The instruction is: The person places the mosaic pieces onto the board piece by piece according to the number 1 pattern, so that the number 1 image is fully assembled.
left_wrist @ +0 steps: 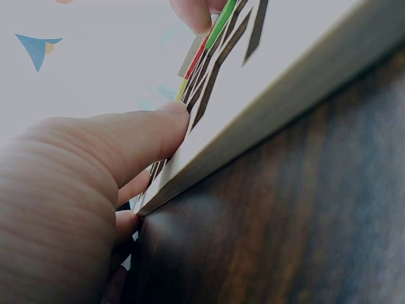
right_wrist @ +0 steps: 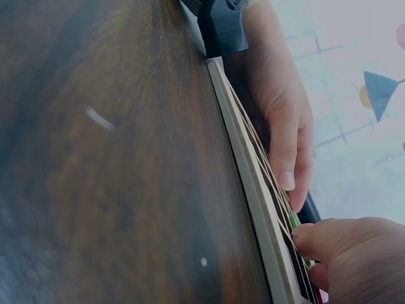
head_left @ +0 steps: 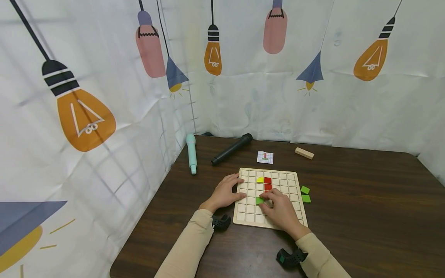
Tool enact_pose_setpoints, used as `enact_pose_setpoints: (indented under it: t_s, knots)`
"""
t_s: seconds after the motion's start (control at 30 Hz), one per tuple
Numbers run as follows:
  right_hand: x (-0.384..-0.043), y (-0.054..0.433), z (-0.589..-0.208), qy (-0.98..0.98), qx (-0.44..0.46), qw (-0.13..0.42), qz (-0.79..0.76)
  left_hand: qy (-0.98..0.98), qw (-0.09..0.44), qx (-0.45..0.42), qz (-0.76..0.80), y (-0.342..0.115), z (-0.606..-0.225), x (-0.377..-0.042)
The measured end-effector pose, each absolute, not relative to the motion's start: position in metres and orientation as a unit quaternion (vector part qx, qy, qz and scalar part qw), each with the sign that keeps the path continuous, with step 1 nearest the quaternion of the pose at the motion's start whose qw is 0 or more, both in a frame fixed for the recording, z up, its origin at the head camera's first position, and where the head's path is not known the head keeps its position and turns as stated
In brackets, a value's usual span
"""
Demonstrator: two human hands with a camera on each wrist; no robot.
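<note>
The two cream sleeves [head_left: 185,247] sit closest to my head camera, a black strap [head_left: 291,258] at each wrist. My right hand [head_left: 282,210] pinches a green tile [head_left: 259,200] between thumb and forefinger; the tile is at the board's surface, one column left of the red tiles [head_left: 267,180], and I cannot tell whether it is fully seated in its square. My left hand [head_left: 222,193] grips nothing: its thumb and fingers are spread and rest on the left edge of the board [head_left: 287,183]. A yellow tile [head_left: 260,180] lies on the board too, just left of the upper red one. Just beyond the right edge, two loose green tiles [head_left: 306,198] lie on the dark desk [head_left: 375,216]. Behind the board I see a card [head_left: 265,157] printed with a grid, a black microphone [head_left: 231,150], a mint microphone [head_left: 192,152] and a wood block [head_left: 304,153]. A white curtain [head_left: 240,104] with printed lamps hangs past the desk.
</note>
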State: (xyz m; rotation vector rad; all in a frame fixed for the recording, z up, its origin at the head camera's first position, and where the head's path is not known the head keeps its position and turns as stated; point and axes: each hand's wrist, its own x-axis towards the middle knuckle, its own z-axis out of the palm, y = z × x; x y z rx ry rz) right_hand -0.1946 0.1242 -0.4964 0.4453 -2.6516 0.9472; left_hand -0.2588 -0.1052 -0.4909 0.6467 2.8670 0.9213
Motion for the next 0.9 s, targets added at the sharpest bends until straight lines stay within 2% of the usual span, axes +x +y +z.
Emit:
enact_pose_setpoints:
  t_s: [0.5,0.9]
  knots:
    - [-0.192,0.138,-0.492,-0.901,0.161,0.149,0.374,0.929,0.034,0.209,0.303,-0.104,-0.491,-0.258]
    - [-0.199,0.161,-0.489,-0.898,0.156,0.191,0.364,0.928,0.031,0.213,0.304,-0.105,-0.491,-0.258]
